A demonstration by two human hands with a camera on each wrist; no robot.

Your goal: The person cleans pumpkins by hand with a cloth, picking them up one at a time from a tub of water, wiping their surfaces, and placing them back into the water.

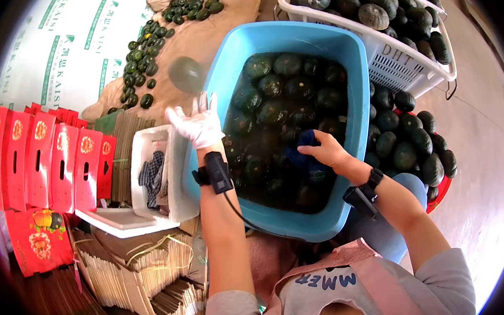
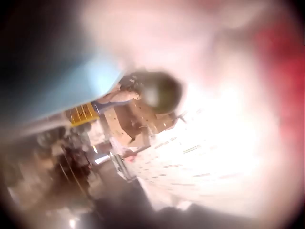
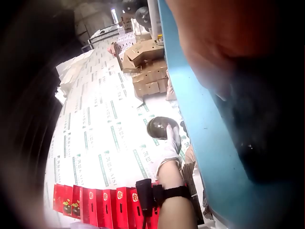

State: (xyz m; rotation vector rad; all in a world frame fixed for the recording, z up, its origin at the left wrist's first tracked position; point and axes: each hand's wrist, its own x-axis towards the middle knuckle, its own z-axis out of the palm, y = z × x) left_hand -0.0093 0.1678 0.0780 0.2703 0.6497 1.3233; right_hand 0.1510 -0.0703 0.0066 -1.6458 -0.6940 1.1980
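My left hand [image 1: 199,124], in a white glove, is spread with straight fingers beside the left rim of the blue tub [image 1: 354,53]. Just beyond its fingertips is a motion-blurred dark green pumpkin [image 1: 186,75], over the brown cloth. The same pumpkin [image 3: 162,128] overlaps the gloved fingers in the right wrist view and shows round and glossy in the left wrist view. Bare, my right hand [image 1: 328,151] grips a wet dark blue cloth [image 1: 310,160] inside the tub. Several dark green pumpkins [image 1: 272,113] sit in the murky water around it.
Pumpkins [image 1: 142,60] lie on a brown ground cloth [image 1: 174,104] at the far left. Red gift boxes [image 1: 38,153] and an open white foam box [image 1: 178,179] stand left. A heaped white crate [image 1: 396,56] and a red basket [image 1: 447,186] of pumpkins flank the tub's right.
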